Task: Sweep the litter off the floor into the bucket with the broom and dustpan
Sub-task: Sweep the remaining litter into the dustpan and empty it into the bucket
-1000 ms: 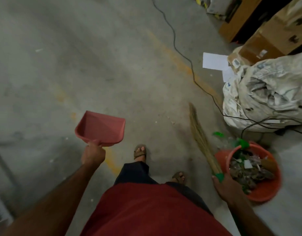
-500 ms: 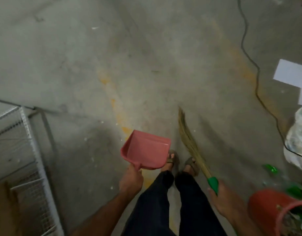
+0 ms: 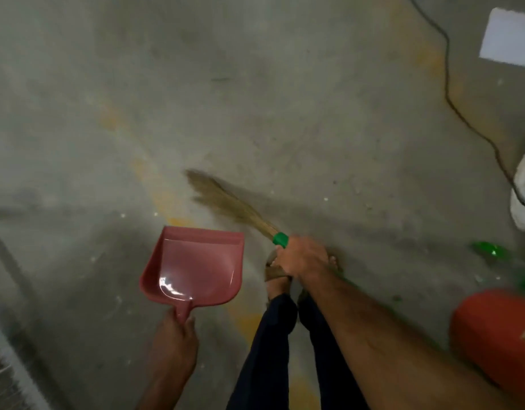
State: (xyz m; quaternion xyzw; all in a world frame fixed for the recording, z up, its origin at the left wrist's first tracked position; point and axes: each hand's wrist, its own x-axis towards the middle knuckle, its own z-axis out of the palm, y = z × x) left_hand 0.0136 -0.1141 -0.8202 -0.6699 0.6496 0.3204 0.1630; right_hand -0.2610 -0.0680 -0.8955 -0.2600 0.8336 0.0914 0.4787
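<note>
Since a moment ago the broom (image 3: 225, 204) has swung from pointing ahead to slanting up-left, its bristles (blurred) just beyond the dustpan (image 3: 196, 266). The right hand (image 3: 302, 257) is clenched round the broom's green grip, above the feet. The left hand (image 3: 175, 341) grasps the dustpan's handle, its pan facing up. The bucket (image 3: 492, 329) sits at the lower right, well apart from the broom, with green litter (image 3: 489, 250) near it.

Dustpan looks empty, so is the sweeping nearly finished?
Not yet. The pink dustpan in the left hand holds nothing. The right hand grips the broom, bristles out over the floor. White specks and green scraps lie unswept; the orange bucket waits at the right.
</note>
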